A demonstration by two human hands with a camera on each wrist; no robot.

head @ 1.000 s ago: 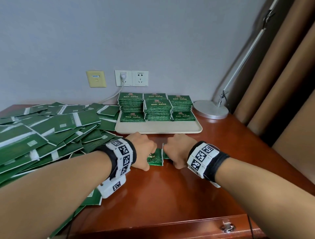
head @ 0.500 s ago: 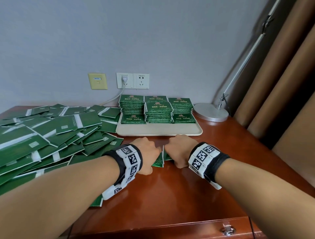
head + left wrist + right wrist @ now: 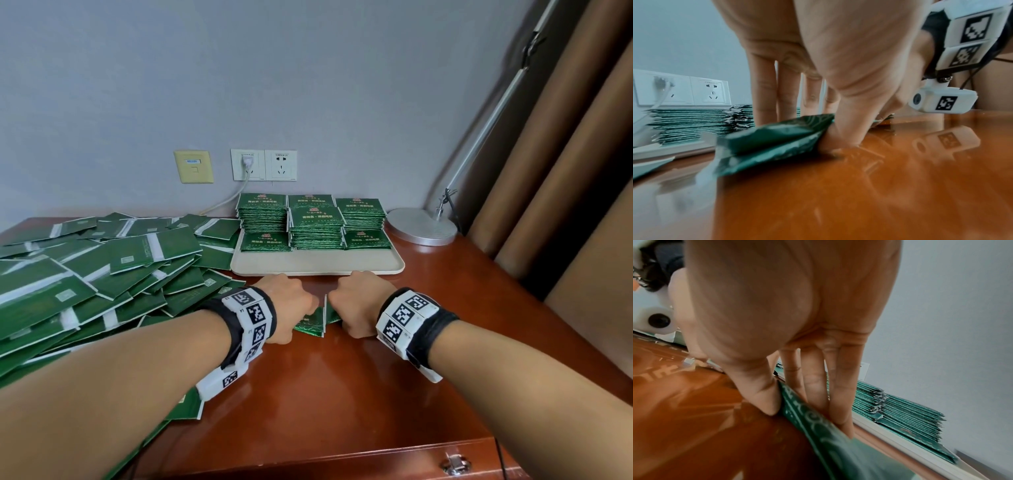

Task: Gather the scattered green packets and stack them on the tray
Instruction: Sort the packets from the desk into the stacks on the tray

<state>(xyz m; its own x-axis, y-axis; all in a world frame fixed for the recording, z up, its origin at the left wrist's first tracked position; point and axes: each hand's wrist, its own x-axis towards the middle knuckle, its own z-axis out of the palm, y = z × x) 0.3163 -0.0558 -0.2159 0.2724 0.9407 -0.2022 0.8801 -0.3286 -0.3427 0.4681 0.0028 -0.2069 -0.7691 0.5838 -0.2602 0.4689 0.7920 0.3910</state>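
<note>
My left hand [image 3: 291, 305] and right hand [image 3: 356, 301] each pinch an end of a small bundle of green packets [image 3: 313, 320] between thumb and fingers, its lower edge on the surface [image 3: 342, 394]. The tray [image 3: 318, 265] lies just beyond my knuckles. My fists hide most of the bundle.

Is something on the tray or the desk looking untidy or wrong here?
Yes. Loose green packets lie heaped over the desk's left side, some overlapping the tray edge. The tray's stacks look tidy, though uneven in height.
</note>
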